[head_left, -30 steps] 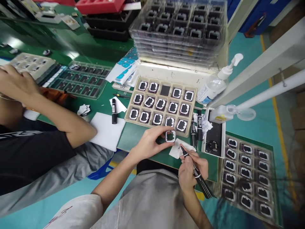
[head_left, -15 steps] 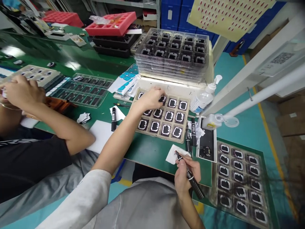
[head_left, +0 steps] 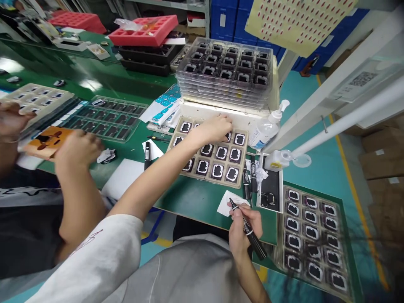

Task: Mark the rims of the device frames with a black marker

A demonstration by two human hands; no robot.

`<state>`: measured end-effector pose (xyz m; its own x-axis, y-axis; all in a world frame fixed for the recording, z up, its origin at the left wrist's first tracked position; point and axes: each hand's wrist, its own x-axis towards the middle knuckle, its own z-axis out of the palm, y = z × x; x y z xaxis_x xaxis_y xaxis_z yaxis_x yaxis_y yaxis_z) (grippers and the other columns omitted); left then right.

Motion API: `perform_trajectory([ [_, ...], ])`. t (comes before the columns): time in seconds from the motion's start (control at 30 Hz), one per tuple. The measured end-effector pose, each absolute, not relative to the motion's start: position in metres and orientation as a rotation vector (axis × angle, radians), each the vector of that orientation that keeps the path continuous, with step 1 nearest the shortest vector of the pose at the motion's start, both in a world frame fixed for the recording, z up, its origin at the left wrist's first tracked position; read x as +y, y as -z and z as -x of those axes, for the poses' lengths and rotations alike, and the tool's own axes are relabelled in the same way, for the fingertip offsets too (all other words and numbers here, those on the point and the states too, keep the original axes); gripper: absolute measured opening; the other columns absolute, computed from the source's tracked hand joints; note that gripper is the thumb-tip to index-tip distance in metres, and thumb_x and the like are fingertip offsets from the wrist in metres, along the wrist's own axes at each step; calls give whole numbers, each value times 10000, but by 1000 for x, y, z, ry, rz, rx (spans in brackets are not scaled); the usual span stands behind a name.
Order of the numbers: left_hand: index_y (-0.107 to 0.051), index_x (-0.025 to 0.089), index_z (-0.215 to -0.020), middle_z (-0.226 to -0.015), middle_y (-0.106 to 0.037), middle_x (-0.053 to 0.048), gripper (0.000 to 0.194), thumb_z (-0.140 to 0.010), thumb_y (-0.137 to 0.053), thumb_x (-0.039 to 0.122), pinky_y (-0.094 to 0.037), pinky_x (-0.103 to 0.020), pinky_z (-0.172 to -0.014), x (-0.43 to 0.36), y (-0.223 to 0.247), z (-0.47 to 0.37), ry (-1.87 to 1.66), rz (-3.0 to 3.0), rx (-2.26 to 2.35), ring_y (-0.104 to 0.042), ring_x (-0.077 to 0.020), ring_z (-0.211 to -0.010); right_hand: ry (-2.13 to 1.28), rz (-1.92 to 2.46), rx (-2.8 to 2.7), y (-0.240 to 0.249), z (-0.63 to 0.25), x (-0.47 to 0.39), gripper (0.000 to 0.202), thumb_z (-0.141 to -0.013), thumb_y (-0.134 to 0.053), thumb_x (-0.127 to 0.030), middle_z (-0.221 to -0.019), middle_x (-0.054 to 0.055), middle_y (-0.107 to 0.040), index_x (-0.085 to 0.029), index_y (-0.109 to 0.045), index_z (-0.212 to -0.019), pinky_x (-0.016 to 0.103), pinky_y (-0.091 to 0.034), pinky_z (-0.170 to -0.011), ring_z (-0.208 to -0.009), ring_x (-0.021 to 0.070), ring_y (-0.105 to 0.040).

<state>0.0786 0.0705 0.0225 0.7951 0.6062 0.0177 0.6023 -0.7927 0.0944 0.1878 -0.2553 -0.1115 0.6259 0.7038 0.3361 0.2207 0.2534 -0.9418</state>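
Apparently, beige tray (head_left: 208, 177) was picked from or filled by left hand (head_left: 219, 128), finger closure unclear; marker (head_left: 254, 241) grasped by right hand (head_left: 241, 229), nearside of tray; clearing frames (head_left: 235, 154) seemed needed next.

A QR code (head_left: 363, 80) shows on the clear plate (head_left: 344, 94); no words are legible.

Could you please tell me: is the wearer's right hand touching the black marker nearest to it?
Touching. The head view shows the thumb and fingers of the right hand gripping the black marker, with no gap.
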Motion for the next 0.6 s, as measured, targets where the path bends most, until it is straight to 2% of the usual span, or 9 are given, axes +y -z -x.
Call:
perform_trajectory([
  [0.13,-833,44,-1202,-1324,-734,-244,345,-908,-658,85,-527,-486,-1213,69,-21,-77,-107,-2933,987,-633,-408,-1392,-391,1307,-883,113,-188,-256,143,-888,-769,-309,-873,-58,-823,-344,-659,-973,568,-790,-717,-728,300,-871],
  [0.3,-810,46,-1290,-1341,-742,-242,445,-864,-785,173,-516,-513,-1244,75,-16,-75,-45,-2914,1020,-639,-430,-1396,-408,1295,-888,110,-187,-254,149,-878,-788,-307,-859,-63,-819,-337,-668,-961,498,-768,-643,-691,292,-863],
  [0.4,-814,53,-1254,-1333,-751,-236,431,-844,-817,185,-516,-521,-1248,80,-17,-76,-74,-2916,1017,-643,-436,-1397,-407,1294,-885,108,-187,-254,152,-882,-793,-305,-842,-65,-809,-335,-665,-957,471,-759,-635,-708,295,-871],
  [0.53,-804,72,-1187,-1365,-755,-230,354,-857,-832,198,-538,-550,-1234,73,-26,-65,-308,-2788,973,-662,-428,-1381,-405,1302,-882,107,-187,-255,141,-905,-785,-302,-867,-47,-808,-318,-660,-967,437,-750,-623,-706,286,-872],
  [0.6,-771,100,-1242,-1325,-782,-182,385,-881,-837,219,-580,-531,-1194,58,-29,-54,-520,-2585,925,-717,-373,-1300,-402,1313,-884,107,-187,-257,122,-923,-769,-308,-901,-40,-810,-313,-660,-977,439,-749,-621,-701,279,-868],
])
